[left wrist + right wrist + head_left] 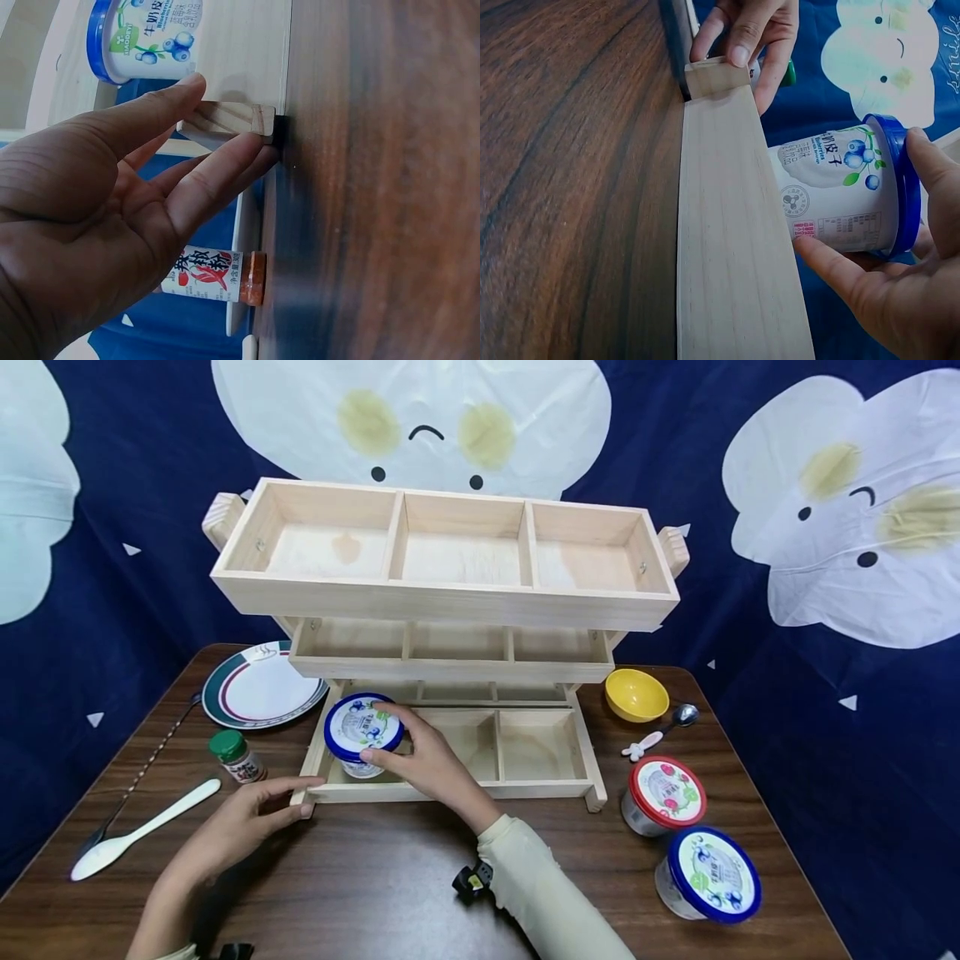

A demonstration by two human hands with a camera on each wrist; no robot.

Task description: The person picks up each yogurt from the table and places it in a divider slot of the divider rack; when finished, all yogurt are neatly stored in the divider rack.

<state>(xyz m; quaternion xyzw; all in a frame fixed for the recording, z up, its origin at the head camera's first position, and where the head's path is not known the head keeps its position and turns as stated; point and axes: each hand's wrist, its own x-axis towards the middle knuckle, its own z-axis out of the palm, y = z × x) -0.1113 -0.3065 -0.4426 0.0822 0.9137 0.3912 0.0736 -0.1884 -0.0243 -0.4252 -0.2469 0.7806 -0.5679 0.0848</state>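
Fingers of my right hand (431, 760) are clamped on a blue-lidded tub (364, 727); the right wrist feed shows me one digit at the lid and another lower on the side. I have the tub lid-up in the left section of the bottom tray (465, 791), though I cannot tell whether its base touches the floor there. My left hand (243, 822) pinches the tray's front left corner, thumb on one side and fingers on the other.

The front rail hides part of the tub's base from my right wrist view, and the middle tray (450, 668) and top tray (450, 602) rise behind it.

Near my left hand I see a green-lidded jar (228, 746) and a white spoon (161, 818), then a dark spoon (142, 768) and a plate (262, 687). Across the table (390, 885), on the right, are a yellow bowl (637, 695), a small spoon (643, 745), a red-lidded tub (667, 791) and another blue-lidded tub (714, 874).
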